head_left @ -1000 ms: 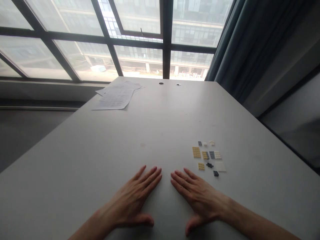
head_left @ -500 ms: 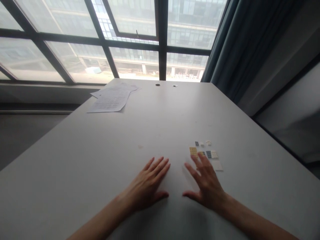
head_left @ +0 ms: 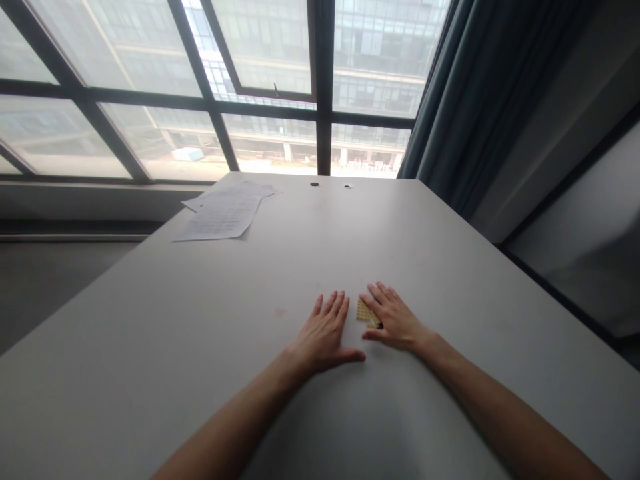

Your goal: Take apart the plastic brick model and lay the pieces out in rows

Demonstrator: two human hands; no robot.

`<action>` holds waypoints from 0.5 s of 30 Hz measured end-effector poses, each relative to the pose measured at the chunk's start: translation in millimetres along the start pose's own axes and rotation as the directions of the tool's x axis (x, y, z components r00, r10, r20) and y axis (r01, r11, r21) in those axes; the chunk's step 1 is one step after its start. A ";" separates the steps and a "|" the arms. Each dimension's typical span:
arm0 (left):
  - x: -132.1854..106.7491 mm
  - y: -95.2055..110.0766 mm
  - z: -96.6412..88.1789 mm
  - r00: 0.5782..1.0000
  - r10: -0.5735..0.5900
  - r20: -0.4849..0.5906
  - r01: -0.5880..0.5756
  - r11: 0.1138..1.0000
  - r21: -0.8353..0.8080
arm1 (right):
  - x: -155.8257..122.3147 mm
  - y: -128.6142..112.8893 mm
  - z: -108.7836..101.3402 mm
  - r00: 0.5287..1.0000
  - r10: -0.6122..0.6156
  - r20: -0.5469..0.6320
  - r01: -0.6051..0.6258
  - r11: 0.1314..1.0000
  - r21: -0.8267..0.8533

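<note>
My right hand (head_left: pixel 393 317) lies with its fingers stretched out over a group of small building bricks, covering most of them. A yellow studded brick (head_left: pixel 363 311) shows beside its index finger, and a bit more yellow and a dark piece peek out between thumb and palm. To the left, my left hand (head_left: pixel 327 333) rests flat on the white table (head_left: pixel 200 333), fingers together and thumb pointing right. It is nearest to the yellow brick and holds nothing.
Printed paper sheets (head_left: pixel 223 212) lie overlapped near the far left edge of the table. Two small round spots sit close to the far edge, one a dark disc (head_left: pixel 315 185). Beyond are a large window and a dark blue curtain (head_left: pixel 440 113) at right.
My right hand has moved left and farther forward onto the bricks, which have shifted left beneath it. My left hand has moved forward and right. The view has tipped up slightly.
</note>
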State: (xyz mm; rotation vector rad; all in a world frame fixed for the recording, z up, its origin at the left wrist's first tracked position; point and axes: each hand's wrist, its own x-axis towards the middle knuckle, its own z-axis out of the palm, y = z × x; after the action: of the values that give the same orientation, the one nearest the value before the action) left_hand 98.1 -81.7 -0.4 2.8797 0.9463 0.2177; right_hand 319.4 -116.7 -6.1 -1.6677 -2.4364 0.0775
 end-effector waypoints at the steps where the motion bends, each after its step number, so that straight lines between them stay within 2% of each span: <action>1: -3.9 -6.8 0.1 0.999 -0.037 -0.003 0.037 0.999 0.011 | 12.6 -9.9 0.8 0.999 -0.045 0.017 0.045 0.998 0.033; 3: -15.3 -21.6 -0.5 0.994 -0.112 -0.009 0.112 0.993 0.032 | 33.1 -31.2 3.9 0.989 -0.143 0.024 0.139 0.982 0.125; 5: -30.8 -36.7 -2.6 0.986 -0.169 -0.008 0.169 0.984 0.051 | 45.2 -49.7 7.1 0.974 -0.223 -0.035 0.225 0.940 0.256; 7: -49.1 -50.0 -6.3 0.979 -0.202 0.006 0.201 0.977 0.067 | 47.3 -60.9 8.7 0.971 -0.204 -0.128 0.236 0.906 0.350; 9: -66.7 -60.1 -11.0 0.975 -0.219 0.022 0.217 0.973 0.080 | 41.2 -63.9 8.6 0.977 -0.128 -0.170 0.182 0.917 0.354; 11: -79.2 -66.2 -15.8 0.975 -0.219 0.030 0.215 0.973 0.084 | 31.4 -62.1 8.0 0.987 -0.102 -0.121 0.132 0.951 0.280; 15: -83.2 -67.2 -23.7 0.991 -0.111 0.080 0.108 0.993 0.039 | 24.5 -61.9 9.1 0.984 -0.170 0.049 0.161 0.976 0.145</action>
State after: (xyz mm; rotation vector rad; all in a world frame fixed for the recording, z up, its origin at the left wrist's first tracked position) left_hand -11.2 -76.1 4.8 2.8317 1.0992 0.0741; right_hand 252.3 -116.0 -2.7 -1.4189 -2.5385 0.2743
